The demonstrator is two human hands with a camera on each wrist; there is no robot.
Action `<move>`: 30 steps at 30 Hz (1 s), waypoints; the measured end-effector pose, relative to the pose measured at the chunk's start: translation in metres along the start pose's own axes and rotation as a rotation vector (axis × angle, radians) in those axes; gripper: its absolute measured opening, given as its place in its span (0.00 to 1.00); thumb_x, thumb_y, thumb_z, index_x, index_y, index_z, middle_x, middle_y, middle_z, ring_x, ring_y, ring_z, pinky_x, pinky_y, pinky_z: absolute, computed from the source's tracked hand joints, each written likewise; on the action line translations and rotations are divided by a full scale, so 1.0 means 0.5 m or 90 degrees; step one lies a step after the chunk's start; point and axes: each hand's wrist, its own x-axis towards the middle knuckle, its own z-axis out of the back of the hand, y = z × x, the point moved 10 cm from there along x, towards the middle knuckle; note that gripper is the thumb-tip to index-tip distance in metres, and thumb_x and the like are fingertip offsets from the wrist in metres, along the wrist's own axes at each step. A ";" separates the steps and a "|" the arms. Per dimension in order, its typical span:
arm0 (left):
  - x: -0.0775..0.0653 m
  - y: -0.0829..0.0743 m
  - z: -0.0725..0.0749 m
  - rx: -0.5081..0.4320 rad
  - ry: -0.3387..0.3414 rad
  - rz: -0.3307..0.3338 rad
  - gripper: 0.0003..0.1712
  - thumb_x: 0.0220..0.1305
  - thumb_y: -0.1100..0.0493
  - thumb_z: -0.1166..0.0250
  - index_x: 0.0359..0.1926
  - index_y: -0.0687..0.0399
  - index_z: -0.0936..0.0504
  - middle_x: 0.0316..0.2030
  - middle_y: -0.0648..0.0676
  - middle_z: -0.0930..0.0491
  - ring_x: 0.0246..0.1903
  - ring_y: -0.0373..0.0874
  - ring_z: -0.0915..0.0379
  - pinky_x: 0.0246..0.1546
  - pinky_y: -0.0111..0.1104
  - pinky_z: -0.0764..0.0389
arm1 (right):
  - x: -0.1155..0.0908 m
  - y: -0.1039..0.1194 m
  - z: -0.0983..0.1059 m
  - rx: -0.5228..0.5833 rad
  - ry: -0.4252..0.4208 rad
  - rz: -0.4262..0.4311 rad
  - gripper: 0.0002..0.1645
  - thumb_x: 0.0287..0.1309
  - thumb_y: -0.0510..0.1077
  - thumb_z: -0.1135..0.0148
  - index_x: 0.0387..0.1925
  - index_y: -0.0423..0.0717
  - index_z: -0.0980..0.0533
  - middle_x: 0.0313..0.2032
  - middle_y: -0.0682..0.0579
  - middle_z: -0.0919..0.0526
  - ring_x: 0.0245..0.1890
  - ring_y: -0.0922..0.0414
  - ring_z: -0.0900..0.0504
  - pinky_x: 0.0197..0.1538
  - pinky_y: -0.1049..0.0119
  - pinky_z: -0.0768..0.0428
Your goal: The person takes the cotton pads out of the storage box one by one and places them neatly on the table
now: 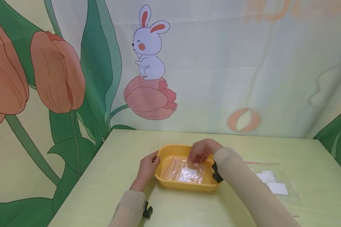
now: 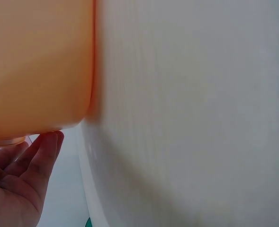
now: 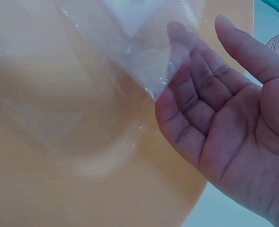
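A yellow plastic tray [image 1: 187, 186] stands on the table with clear zip bags [image 1: 188, 172] inside. White pieces show within the bags. My left hand [image 1: 148, 167] touches the tray's left end, fingertips against its outer wall in the left wrist view; its thumb is hidden there. My right hand [image 1: 202, 151] reaches over the tray's back right part. In the right wrist view, its loosely bent fingers [image 3: 182, 123] touch the corner of a clear bag [image 3: 130, 61], while the thumb stands apart from them.
To the right of the tray, a larger clear bag with white cards [image 1: 277, 188] lies on the pale table [image 1: 119, 145], partly behind my right sleeve. A printed curtain [image 1: 204, 69] with tulips and a rabbit hangs behind the table.
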 end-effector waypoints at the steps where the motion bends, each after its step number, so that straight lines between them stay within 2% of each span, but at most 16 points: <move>1: 0.000 0.002 0.000 -0.002 0.000 0.004 0.25 0.75 0.61 0.44 0.69 0.62 0.26 0.58 0.66 0.17 0.53 0.54 0.19 0.56 0.43 0.14 | 0.001 0.000 0.000 -0.006 -0.003 0.000 0.05 0.69 0.41 0.40 0.38 0.44 0.21 0.27 0.55 0.23 0.31 0.60 0.29 0.39 0.70 0.25; 8: 0.000 0.007 -0.002 -0.010 0.005 0.018 0.25 0.75 0.61 0.44 0.70 0.60 0.26 0.59 0.65 0.18 0.54 0.54 0.20 0.57 0.43 0.15 | 0.010 0.001 -0.001 -0.036 -0.023 -0.007 0.08 0.67 0.44 0.36 0.32 0.48 0.22 0.25 0.56 0.27 0.29 0.60 0.30 0.39 0.69 0.24; 14: 0.000 0.005 -0.002 -0.010 0.010 0.013 0.25 0.75 0.61 0.45 0.70 0.61 0.27 0.61 0.66 0.19 0.56 0.56 0.20 0.59 0.45 0.16 | 0.021 0.001 -0.006 -0.032 -0.026 -0.007 0.06 0.66 0.42 0.35 0.32 0.47 0.20 0.25 0.56 0.27 0.31 0.60 0.29 0.40 0.69 0.23; 19: 0.001 0.004 -0.003 -0.008 0.012 0.018 0.25 0.76 0.60 0.45 0.71 0.60 0.27 0.62 0.66 0.19 0.57 0.55 0.20 0.60 0.45 0.17 | 0.018 0.007 -0.008 -0.033 -0.029 0.003 0.05 0.68 0.40 0.37 0.38 0.43 0.17 0.29 0.55 0.23 0.32 0.60 0.28 0.37 0.72 0.23; 26: 0.001 0.002 -0.002 -0.005 0.010 0.015 0.25 0.76 0.60 0.45 0.70 0.61 0.27 0.62 0.65 0.20 0.58 0.57 0.21 0.61 0.46 0.18 | 0.003 0.024 -0.009 -0.056 -0.033 0.025 0.12 0.70 0.36 0.42 0.50 0.39 0.16 0.29 0.55 0.28 0.28 0.61 0.31 0.34 0.74 0.27; 30: 0.001 0.004 -0.003 -0.003 0.011 0.014 0.25 0.76 0.61 0.45 0.70 0.61 0.27 0.62 0.65 0.19 0.58 0.57 0.21 0.61 0.46 0.17 | -0.002 0.035 -0.011 -0.070 -0.026 0.051 0.15 0.71 0.35 0.44 0.54 0.38 0.17 0.29 0.57 0.21 0.26 0.63 0.31 0.33 0.75 0.24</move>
